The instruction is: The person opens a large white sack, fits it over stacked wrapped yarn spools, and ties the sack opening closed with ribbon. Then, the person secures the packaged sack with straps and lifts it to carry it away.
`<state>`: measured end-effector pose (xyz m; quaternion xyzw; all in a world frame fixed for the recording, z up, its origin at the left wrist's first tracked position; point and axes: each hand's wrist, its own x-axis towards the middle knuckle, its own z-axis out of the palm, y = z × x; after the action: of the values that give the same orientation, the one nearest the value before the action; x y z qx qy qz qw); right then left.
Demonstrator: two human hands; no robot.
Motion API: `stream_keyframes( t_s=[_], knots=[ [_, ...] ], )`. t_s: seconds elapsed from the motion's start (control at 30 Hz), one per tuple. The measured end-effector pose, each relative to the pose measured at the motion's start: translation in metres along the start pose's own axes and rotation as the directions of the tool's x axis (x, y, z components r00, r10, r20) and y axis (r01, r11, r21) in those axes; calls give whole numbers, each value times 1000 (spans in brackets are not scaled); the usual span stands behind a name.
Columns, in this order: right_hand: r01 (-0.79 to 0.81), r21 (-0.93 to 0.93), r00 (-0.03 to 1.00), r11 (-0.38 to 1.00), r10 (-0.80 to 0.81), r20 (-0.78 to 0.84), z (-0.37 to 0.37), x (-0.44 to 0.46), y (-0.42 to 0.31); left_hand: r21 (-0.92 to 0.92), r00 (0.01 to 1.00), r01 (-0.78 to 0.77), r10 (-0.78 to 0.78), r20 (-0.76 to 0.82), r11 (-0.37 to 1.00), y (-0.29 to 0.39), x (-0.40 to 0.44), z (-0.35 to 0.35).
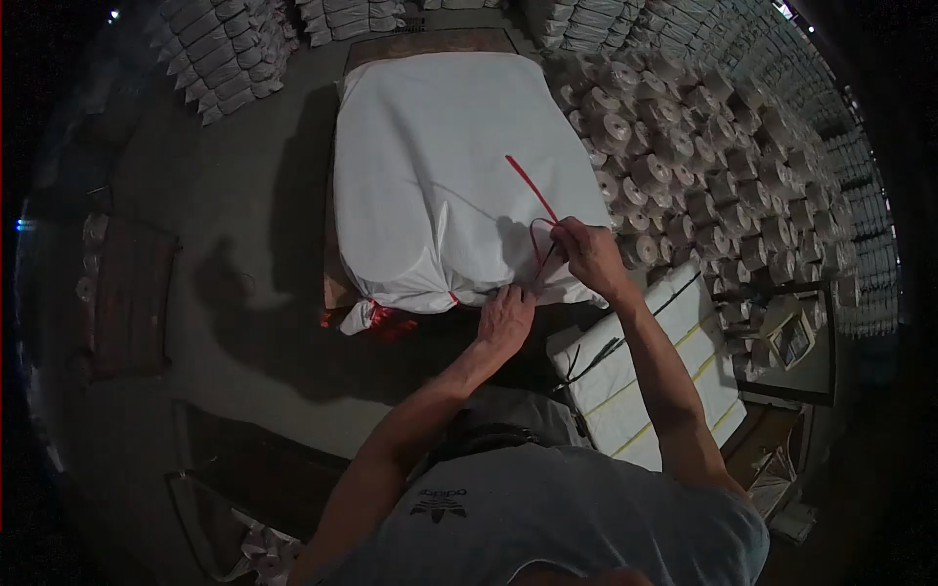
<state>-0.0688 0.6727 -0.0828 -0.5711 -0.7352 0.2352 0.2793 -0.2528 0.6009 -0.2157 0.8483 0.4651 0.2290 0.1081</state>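
Note:
A large bale wrapped in white sheeting (pixel 440 146) lies in front of me. Its near edge is gathered, with a tied corner (pixel 359 317) and red strands (pixel 391 324) at the left. My left hand (pixel 508 317) is closed on the folded near edge of the sheeting. Just above and to the right, my right hand (pixel 589 252) pinches a red cord (pixel 531 186). One end of the cord sticks out over the bale, and a loop hangs down toward the edge by my left hand. A thin dark piece shows below the right fingers; whether it is a needle, I cannot make out.
Many yarn cones (pixel 674 146) are piled to the right. A white bale with yellow straps (pixel 664 371) stands by my right arm. Stacks of white sacks (pixel 225 59) are at the back, a dark wooden cart (pixel 132 293) to the left, and a weighing display (pixel 791 340) at right.

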Motion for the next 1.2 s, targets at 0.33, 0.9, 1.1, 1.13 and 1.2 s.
stream_keyframes(
  t_s=[0.33,0.9,1.1,1.13,1.2],
  knots=[
    [108,-245,973,964,-51,226,85,-49,63,-18,953,74,-65,294,997,-18,22,5],
    [-562,-316,751,764,631,191,214,-262,77,3,956,-25,23,293,1000,-17,33,-8],
    [-852,-220,362,476,837,410,211,-745,-16,66,940,-51,26,341,996,-8,38,-21],
    [-885,-259,281,386,888,363,178,-754,-25,85,937,-80,46,347,993,-8,38,-20],
    [-801,-505,292,321,946,139,114,-749,21,95,931,-85,46,361,992,-2,40,-25]
  ],
)
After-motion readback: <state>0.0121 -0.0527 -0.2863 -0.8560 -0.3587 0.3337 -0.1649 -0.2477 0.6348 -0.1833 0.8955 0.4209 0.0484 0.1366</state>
